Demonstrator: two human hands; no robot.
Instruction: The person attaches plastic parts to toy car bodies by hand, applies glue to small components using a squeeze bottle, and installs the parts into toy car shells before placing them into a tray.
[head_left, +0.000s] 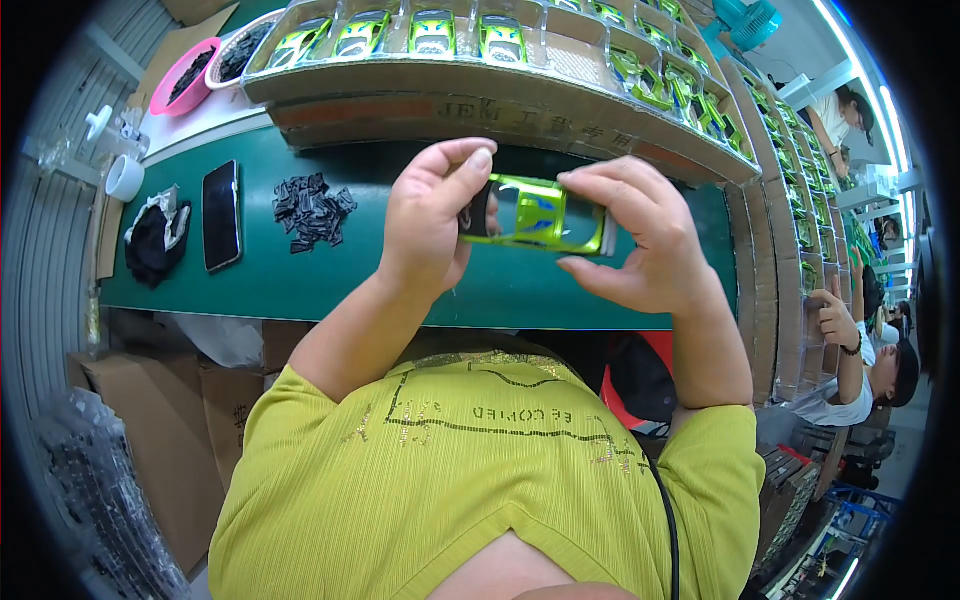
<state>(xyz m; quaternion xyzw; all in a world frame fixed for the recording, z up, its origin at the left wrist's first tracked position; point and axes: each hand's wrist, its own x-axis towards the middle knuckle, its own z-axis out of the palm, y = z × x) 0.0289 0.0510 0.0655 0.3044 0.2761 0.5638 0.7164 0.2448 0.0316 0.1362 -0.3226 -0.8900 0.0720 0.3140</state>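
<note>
A shiny lime-green toy car with blue marks and a dark end is held level over the green tabletop, between both hands. My left hand is closed on its dark left end, thumb raised along the edge and some fingers hidden beneath. At the other end, my right hand has its fingertips on the far edge and its thumb by the near edge. On the table left of my hands lies a loose pile of small black plastic parts.
Beyond my hands stands a cardboard tray of similar cars in clear plastic compartments. A phone, a black cloth-like bundle and a pink basket are at left. More car trays and another person are at right.
</note>
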